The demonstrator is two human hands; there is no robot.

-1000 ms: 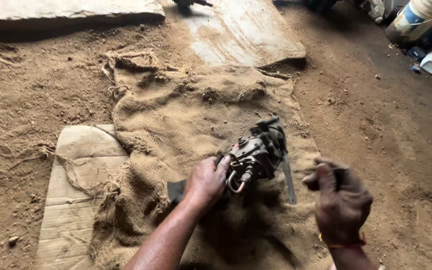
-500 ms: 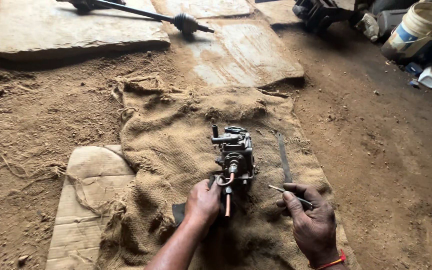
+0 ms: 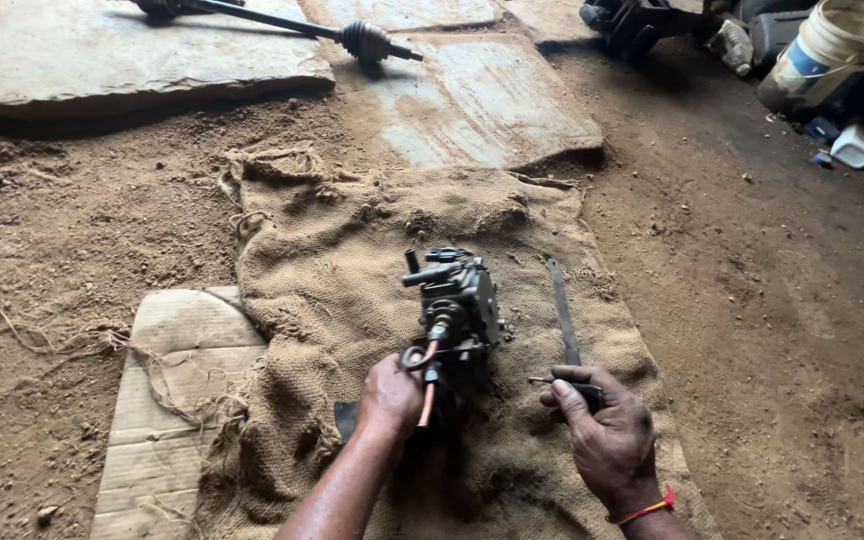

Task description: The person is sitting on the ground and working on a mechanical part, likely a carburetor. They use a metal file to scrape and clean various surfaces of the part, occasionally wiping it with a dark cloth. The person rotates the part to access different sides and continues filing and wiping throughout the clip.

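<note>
Two hands at work: left hand (image 3: 389, 397) fingers clamp the pump (image 3: 454, 315) steady on the sacking (image 3: 342, 270), right hand (image 3: 607, 432) fingers pinch a small tool (image 3: 564, 383), best brought in square.

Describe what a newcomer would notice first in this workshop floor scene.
A greasy engine part stands on a burlap sack at centre, steadied by the left hand. The right hand holds a thin tool beside a flat metal strip. At top, an axle shaft lies across stone slabs.
</note>
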